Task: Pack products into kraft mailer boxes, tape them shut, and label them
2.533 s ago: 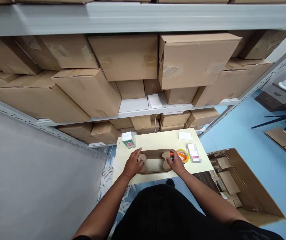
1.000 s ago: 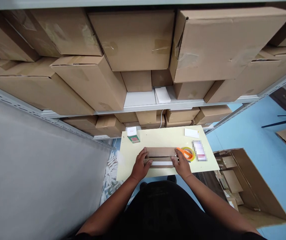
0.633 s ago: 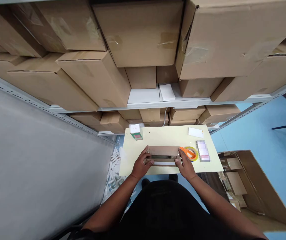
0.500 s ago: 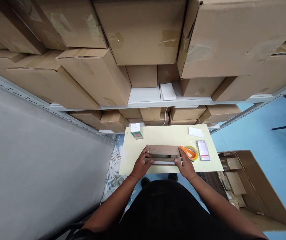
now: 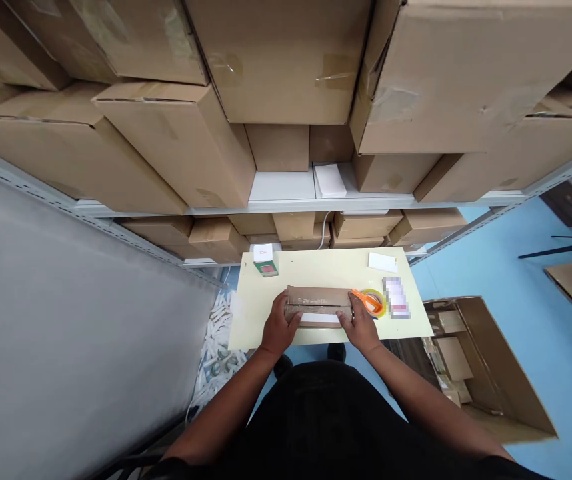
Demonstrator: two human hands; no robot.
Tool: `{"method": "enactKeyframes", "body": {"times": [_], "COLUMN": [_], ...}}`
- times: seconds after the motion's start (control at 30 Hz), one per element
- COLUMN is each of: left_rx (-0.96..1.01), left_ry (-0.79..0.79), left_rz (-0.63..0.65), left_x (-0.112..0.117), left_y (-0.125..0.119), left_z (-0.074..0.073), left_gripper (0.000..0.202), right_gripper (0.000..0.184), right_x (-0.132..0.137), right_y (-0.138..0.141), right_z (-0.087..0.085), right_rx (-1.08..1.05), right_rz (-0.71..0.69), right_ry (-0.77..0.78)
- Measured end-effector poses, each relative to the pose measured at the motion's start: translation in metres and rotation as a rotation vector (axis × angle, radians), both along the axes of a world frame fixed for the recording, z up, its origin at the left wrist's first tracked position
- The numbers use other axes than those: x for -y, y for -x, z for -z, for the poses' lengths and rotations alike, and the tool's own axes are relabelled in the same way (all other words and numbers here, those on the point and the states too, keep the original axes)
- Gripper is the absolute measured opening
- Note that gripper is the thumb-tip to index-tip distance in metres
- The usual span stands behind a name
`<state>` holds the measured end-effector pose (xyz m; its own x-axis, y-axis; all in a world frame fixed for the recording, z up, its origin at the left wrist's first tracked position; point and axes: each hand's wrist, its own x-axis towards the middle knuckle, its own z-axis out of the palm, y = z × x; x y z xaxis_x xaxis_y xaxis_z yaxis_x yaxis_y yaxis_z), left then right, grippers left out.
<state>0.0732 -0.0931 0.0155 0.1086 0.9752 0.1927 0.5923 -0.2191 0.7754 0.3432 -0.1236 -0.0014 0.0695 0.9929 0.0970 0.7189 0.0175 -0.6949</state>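
A small flat brown cardboard box point(image 5: 319, 303) lies on a pale yellow table point(image 5: 266, 313), its flaps folded over the top. My left hand point(image 5: 279, 328) grips its left end, thumb on the top flap. Its right end is gripped the same way by my right hand point(image 5: 359, 327). A strip of white shows along the box's near side between my hands.
Orange-handled scissors point(image 5: 365, 301) lie on a yellow tape roll point(image 5: 377, 297) just right of the box. A small green-and-white box point(image 5: 264, 259), a white card point(image 5: 383, 262) and a printed packet point(image 5: 397, 297) share the table. Shelves of cartons stand behind; an open carton point(image 5: 486, 363) sits on the floor at right.
The box stood open with its end flaps showing; the long flaps are now folded shut over the top. Both hands stayed at its ends, and the view shifted slightly.
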Motion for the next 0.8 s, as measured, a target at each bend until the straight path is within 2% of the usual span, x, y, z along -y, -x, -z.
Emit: {"method": "enactKeyframes", "body": {"times": [0.1, 0.17, 0.23, 0.3, 0.4, 0.57, 0.63, 0.7, 0.8], "left_rx": [-0.129, -0.187, -0.215, -0.236, -0.278, -0.483, -0.546, -0.539, -0.469], "left_ry": [-0.048, -0.074, -0.093, -0.107, -0.130, -0.166, -0.160, -0.141, -0.116], "left_rz": [0.076, 0.085, 0.065, 0.049, 0.029, -0.006, 0.013, 0.085, 0.128], "left_x": [0.000, 0.000, 0.001, 0.001, 0.000, 0.002, 0.003, 0.003, 0.002], "left_y": [0.004, 0.006, 0.006, 0.004, 0.000, -0.007, -0.011, -0.014, -0.020], "left_z": [0.002, 0.003, 0.004, 0.006, 0.007, -0.008, -0.016, -0.021, -0.019], "left_gripper": [0.043, 0.038, 0.037, 0.038, 0.038, 0.037, 0.037, 0.043, 0.050], "right_gripper": [0.067, 0.063, 0.060, 0.056, 0.052, 0.040, 0.036, 0.035, 0.037], "right_x": [0.000, 0.003, 0.005, 0.005, -0.002, -0.019, -0.022, -0.024, -0.026], "right_y": [-0.021, -0.046, -0.071, -0.087, -0.088, -0.071, -0.071, -0.077, -0.095], "right_z": [-0.002, 0.000, 0.008, 0.021, 0.040, 0.054, 0.054, 0.053, 0.045], "right_rx": [-0.021, 0.004, 0.134, 0.317, 0.518, 0.637, 0.646, 0.639, 0.578], "right_rz": [-0.022, 0.065, 0.159, 0.116, 0.000, 0.053, 0.033, 0.005, -0.014], "right_ry": [0.043, 0.081, 0.155, 0.273, 0.406, 0.540, 0.533, 0.482, 0.374]}}
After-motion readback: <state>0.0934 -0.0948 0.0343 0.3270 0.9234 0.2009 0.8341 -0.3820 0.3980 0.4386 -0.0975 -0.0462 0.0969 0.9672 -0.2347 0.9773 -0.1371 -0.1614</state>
